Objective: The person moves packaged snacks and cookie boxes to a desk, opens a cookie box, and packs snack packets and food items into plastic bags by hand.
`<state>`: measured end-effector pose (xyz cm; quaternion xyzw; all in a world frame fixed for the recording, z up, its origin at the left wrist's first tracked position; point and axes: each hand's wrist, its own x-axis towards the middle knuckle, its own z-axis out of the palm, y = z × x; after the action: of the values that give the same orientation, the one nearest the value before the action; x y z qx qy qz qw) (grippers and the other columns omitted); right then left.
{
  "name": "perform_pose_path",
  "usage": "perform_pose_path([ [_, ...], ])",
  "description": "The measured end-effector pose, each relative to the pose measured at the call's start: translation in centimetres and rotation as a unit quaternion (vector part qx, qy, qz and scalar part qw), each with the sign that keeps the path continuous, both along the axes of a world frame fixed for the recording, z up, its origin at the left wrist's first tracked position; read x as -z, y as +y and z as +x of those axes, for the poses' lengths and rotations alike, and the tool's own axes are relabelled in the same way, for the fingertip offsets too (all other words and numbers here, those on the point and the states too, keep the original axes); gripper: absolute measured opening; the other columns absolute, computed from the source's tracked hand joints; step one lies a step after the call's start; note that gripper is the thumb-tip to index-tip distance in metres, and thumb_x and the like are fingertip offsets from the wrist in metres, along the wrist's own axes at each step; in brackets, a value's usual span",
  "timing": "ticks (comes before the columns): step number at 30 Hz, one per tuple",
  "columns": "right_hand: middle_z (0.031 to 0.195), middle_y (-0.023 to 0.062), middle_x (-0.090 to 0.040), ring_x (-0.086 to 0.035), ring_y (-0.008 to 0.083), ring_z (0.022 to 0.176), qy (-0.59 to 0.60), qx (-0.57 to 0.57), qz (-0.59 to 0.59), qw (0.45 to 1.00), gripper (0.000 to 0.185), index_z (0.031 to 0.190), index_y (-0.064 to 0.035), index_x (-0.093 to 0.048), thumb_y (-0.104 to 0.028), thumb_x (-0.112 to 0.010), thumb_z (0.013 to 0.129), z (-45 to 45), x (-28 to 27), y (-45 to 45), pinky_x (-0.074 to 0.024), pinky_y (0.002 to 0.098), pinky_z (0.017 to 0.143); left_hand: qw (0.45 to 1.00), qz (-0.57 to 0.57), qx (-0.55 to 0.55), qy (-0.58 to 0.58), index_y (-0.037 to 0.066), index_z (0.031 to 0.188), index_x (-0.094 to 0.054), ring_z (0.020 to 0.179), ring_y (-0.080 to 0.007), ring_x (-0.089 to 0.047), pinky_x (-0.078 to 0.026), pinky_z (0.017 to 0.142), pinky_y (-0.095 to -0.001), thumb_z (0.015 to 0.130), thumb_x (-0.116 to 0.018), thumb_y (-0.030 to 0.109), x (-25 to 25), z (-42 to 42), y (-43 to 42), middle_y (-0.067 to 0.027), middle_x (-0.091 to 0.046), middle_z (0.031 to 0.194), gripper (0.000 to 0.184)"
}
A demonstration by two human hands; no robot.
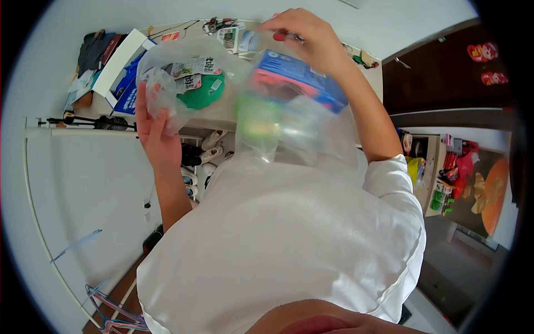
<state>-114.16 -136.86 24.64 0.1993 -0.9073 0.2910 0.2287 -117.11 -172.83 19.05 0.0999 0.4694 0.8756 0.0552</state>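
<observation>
My left hand grips the edge of a clear plastic bag. Inside this bag lie white printed packets and a round green item. My right hand is raised above a blue and pink box, its fingers bent around a small red and metallic item that I cannot make out. Another translucent bag, with a blurred green and yellow item showing in it, hangs in front of my shirt, just below the box.
Behind the bags is a pale counter. An open white box with blue packs and dark items stands at its left. Shoes sit on a shelf below. A dark door and a shelf of goods are at right.
</observation>
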Motion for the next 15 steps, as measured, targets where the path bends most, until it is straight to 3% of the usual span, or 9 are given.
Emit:
perform_pose_path([
  [1,0.111,0.0083,-0.067,-0.065,0.0309,0.105,0.049,-0.057,0.035,0.997,0.045,0.126,-0.0175,-0.072,-0.002,-0.073,0.084,-0.1,-0.8,-2.1,-0.0581,0.0361,0.087,1.0,0.001,0.013,0.007,0.005,0.162,-0.035,0.135,-0.0179,-0.051,-0.046,0.105,-0.0295,0.096,-0.059,-0.002,0.1,0.0,-0.7,-0.0161,-0.045,0.159,0.071],
  [2,0.105,0.0069,-0.069,-0.066,0.0292,0.102,0.092,-0.112,0.008,0.989,0.037,0.118,-0.016,-0.075,-0.003,-0.072,0.084,0.1,-1.6,-4.8,-0.0577,0.0355,0.084,1.0,0.003,0.026,0.014,0.005,0.163,-0.033,0.143,-0.0213,-0.047,-0.042,0.114,-0.0334,0.096,-0.06,-0.002,0.2,0.0,-1.2,-0.0168,-0.044,0.16,0.072],
  [3,0.1,0.0055,-0.07,-0.067,0.0275,0.099,0.134,-0.165,-0.02,0.977,0.03,0.111,-0.0145,-0.077,-0.005,-0.07,0.084,0.5,-2.3,-7.5,-0.0572,0.0349,0.082,1.0,0.005,0.021,0.013,0.005,0.163,-0.033,0.143,-0.0213,-0.047,-0.042,0.114,-0.0334,0.096,-0.06,-0.002,0.2,0.1,-1.4,-0.0168,-0.044,0.16,0.072],
  [7,0.112,0.0027,-0.067,-0.065,0.0222,0.108,0.101,-0.249,0.108,0.957,0.034,0.118,-0.014,-0.072,-0.01,-0.069,0.084,0.3,-1.8,-14.2,-0.0562,0.0356,0.085,1.0,0.013,0.015,0.018,0.004,0.162,-0.033,0.135,-0.0207,-0.053,-0.045,0.11,-0.0321,0.095,-0.063,-0.001,0.6,0.3,-2.6,-0.0178,-0.047,0.156,0.074],
  [12,0.122,0.0006,-0.062,-0.062,0.0232,0.116,0.098,-0.194,0.232,0.948,0.045,0.127,-0.0145,-0.066,-0.011,-0.068,0.083,-5.8,6.6,-17.2,-0.0557,0.036,0.091,0.997,-0.021,0.062,0.026,0.006,0.165,-0.029,0.136,-0.0221,-0.051,-0.049,0.104,-0.0349,0.093,-0.062,-0.001,2.9,0.2,-5.4,-0.0176,-0.044,0.158,0.08],
  [14,0.128,0.0027,-0.064,-0.062,0.0278,0.12,0.088,-0.058,0.225,0.969,0.044,0.128,-0.013,-0.067,-0.01,-0.071,0.083,-7.2,9.2,-17.6,-0.0553,0.0378,0.097,0.997,-0.013,0.069,0.016,0.005,0.164,-0.03,0.133,-0.0214,-0.053,-0.051,0.102,-0.0349,0.092,-0.062,-0.002,3.6,0.1,-6.0,-0.0189,-0.045,0.157,0.079],
  [15,0.128,0.0027,-0.064,-0.062,0.0278,0.12,0.086,-0.056,0.225,0.969,0.044,0.128,-0.013,-0.067,-0.01,-0.071,0.083,-6.9,9.0,-17.3,-0.0553,0.0378,0.097,0.997,-0.013,0.072,0.015,0.005,0.164,-0.03,0.133,-0.0214,-0.053,-0.051,0.102,-0.0349,0.092,-0.062,-0.002,3.5,-0.1,-5.9,-0.0189,-0.045,0.157,0.079],
])
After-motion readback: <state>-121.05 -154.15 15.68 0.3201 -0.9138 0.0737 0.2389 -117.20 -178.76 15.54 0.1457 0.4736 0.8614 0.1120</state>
